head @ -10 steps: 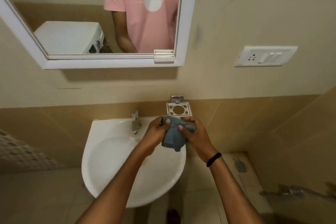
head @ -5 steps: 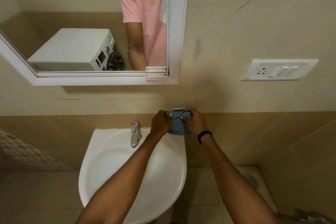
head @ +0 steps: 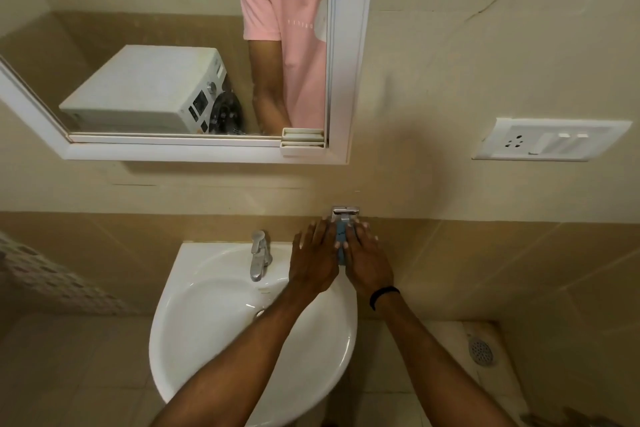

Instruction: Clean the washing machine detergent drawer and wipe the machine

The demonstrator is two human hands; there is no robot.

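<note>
Our left hand (head: 313, 258) and right hand (head: 367, 262), fingers flat, gripping nothing, press blue fabric cloth (head: 341, 243) onto chrome wall holder (head: 345, 211). White washing machine (head: 149, 90) only in white-framed mirror (head: 346, 80) above (behind us). Risk: unpinched cloth could slip into white ceramic sink (head: 214, 305) below wrists.

The sink (head: 194, 340) is glossy white ceramic, and the tap (head: 259, 256) on its back rim is polished metal. At the sink's far right corner, the cloth (head: 341, 236) looks soft and matt.

Dim, warm indoor light, soft shadows, slight blur, wide-angle bending at edges.
</note>
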